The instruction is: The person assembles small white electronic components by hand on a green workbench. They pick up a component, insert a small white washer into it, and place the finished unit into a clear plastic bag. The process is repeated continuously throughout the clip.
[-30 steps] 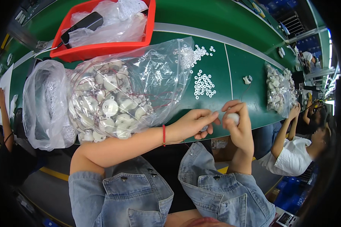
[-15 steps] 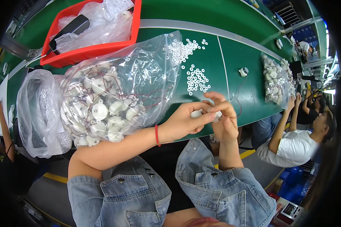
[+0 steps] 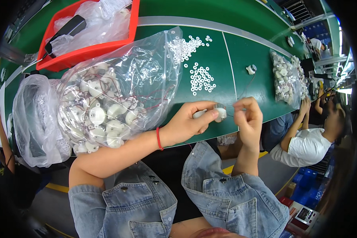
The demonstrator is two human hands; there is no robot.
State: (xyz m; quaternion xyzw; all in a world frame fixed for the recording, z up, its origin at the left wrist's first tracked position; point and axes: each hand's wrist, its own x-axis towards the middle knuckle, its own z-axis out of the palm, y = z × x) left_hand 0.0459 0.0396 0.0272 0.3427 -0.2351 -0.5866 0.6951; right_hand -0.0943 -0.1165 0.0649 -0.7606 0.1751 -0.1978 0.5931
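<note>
My left hand (image 3: 190,121), a red band on its wrist, is closed on a small motor (image 3: 220,114) with a white plastic cap and a metal-coloured body, pinched between thumb and fingers. Another white piece (image 3: 199,114) shows inside the same hand. Just to the right, my right hand (image 3: 248,121) is curled in a pinch, apart from the motor. A thin dark wire (image 3: 229,116) runs from the motor to its fingertips. Beyond my hands, several small white rings (image 3: 202,78) lie loose on the green tabletop (image 3: 222,51).
A clear bag (image 3: 148,55) of white-capped motors lies at left, beside another clear bag (image 3: 29,131). Behind them stands a red bin (image 3: 87,51) with plastic bags and a black adapter. A single motor (image 3: 250,70) and another filled bag (image 3: 283,79) are at right, near a seated co-worker (image 3: 305,146).
My right hand has drawn away from the left, to the right, its fingers curling in. The motor in my left fingers now shows more fully. The view has shifted slightly.
</note>
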